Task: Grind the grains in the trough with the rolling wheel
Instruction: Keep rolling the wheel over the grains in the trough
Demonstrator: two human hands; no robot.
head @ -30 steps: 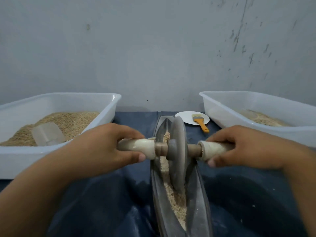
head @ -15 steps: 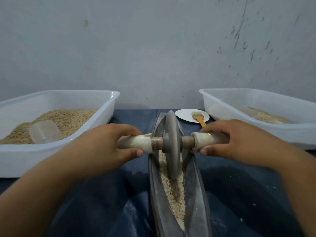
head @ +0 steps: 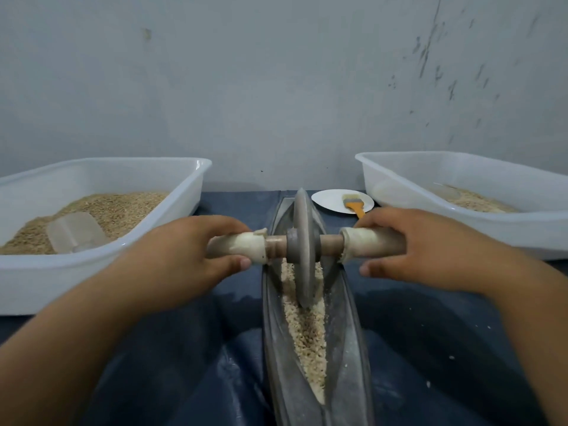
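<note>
A long grey boat-shaped trough (head: pixel 349 348) runs away from me down the middle of the blue cloth. Crushed pale grains (head: pixel 309 339) lie along its groove. A grey disc wheel (head: pixel 302 244) stands upright in the groove, towards the far half of the trough. A wooden axle with cream-wrapped handles passes through its hub. My left hand (head: pixel 187 256) grips the left handle (head: pixel 242 245). My right hand (head: pixel 421 250) grips the right handle (head: pixel 368 241).
A white tub (head: pixel 101 265) at the left holds whole grains and a clear scoop (head: pixel 76 233). A second white tub (head: pixel 455 229) at the right holds some ground grain. A white plate (head: pixel 330 199) with an orange-handled brush (head: pixel 353 204) sits behind the trough by the wall.
Both hands have pushed the wheel away from me along the trough, from the middle towards the far end. More crushed grain now shows in front of it.
</note>
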